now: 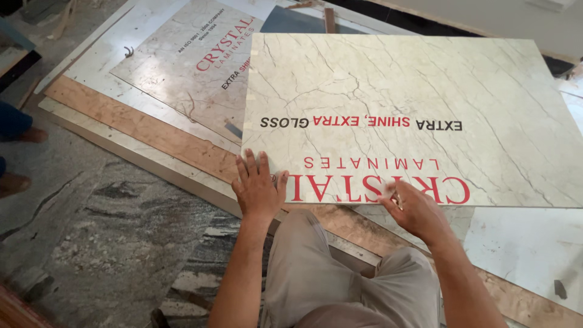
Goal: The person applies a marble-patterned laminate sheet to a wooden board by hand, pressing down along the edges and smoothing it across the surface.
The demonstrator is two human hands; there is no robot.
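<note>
A large cream marble-patterned laminate sheet (413, 91) with red and black printing lies flat on a stack of boards. My left hand (258, 185) rests flat on the sheet's near left corner, fingers spread. At the sheet's near edge, my right hand (416, 209) pinches a small thin object that I cannot make out, blurred in the frame. My knees in grey trousers (322, 273) are bent just below the sheet.
A second marble-patterned sheet (188, 73) lies behind at the left, on white boards (115, 54) and a brown plywood board (139, 124). Grey veined stone floor (103, 225) is at the left. Another person's bare feet (24, 158) stand at the left edge.
</note>
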